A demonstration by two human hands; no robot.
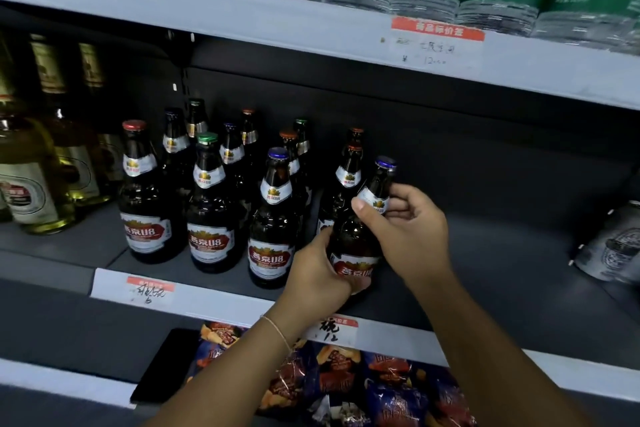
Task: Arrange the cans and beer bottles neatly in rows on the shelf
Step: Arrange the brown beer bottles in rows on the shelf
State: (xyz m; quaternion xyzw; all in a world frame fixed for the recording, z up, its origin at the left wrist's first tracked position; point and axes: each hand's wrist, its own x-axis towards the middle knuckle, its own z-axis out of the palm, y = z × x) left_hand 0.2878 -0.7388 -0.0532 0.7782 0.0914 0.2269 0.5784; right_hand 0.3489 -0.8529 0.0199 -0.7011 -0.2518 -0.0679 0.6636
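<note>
The beer bottles [211,204] were dark brown with red-and-white labels; caps [278,152] were blue, green or red.

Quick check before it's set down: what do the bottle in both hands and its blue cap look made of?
Held bottle: likely dark brown glass, glossy with sharp highlights, paper-looking labels. Blue cap: probably metal, shiny crimped edge.

Dim, shadowed shelf recess [450,156]; glints on the bottle glass [277,218]; edges curved and softly blurred.
</note>
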